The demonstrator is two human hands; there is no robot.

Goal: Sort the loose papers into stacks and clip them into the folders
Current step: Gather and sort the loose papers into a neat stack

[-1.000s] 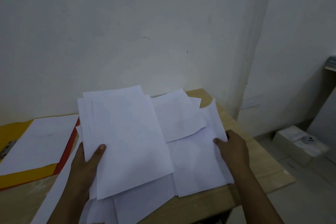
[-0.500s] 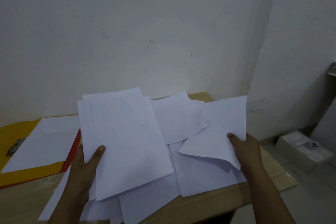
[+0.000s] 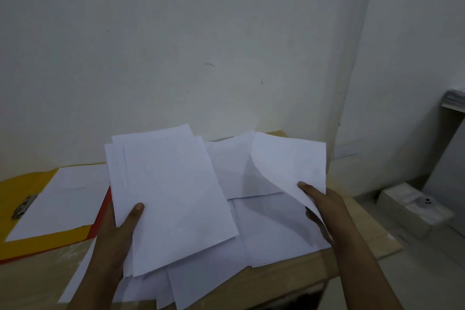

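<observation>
My left hand [image 3: 118, 231] grips a stack of white papers [image 3: 171, 196] held above the table, thumb on top. My right hand [image 3: 324, 209] pinches a single white sheet [image 3: 289, 163] by its lower edge, lifted and curling off the pile. More loose white papers [image 3: 271, 231] lie spread on the wooden table [image 3: 289, 274] under both hands. At the left lies an open yellow folder [image 3: 45, 239] with a metal clip [image 3: 24, 206] and a sheet of paper [image 3: 65, 199] in it. A red folder edge [image 3: 102, 211] shows beneath it.
A plain white wall rises just behind the table. The table's right edge drops off to the floor, where a white box [image 3: 412, 206] sits. A shelf with stacked papers [image 3: 455, 100] stands at the far right.
My right hand took hold of one sheet from the right side of the pile and has lifted it up and leftward. The left hand with its stack stayed in place.
</observation>
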